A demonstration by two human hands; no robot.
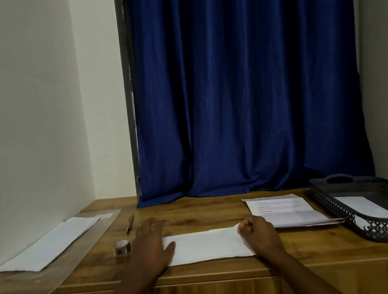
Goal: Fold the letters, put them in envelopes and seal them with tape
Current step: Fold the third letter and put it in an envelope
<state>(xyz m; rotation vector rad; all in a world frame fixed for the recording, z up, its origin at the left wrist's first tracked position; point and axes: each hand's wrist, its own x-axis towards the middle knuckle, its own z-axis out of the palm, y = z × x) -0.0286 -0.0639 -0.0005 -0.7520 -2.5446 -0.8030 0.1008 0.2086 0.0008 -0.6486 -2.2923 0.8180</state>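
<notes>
A folded white letter (206,245) lies flat near the front edge of the wooden table (202,211). My left hand (152,243) rests flat with fingers spread, its thumb on the letter's left end. My right hand (257,231) is curled, pinching the letter's upper right corner. A stack of printed letters (287,211) lies to the right. White envelopes (49,244) lie at the left on a clear plastic sleeve. A small roll of clear tape (122,247) stands just left of my left hand.
A dark perforated plastic tray (347,202) holding a white envelope sits at the far right. A pen (130,223) lies behind the tape. A blue curtain (242,89) hangs behind the table, and a white wall closes the left side.
</notes>
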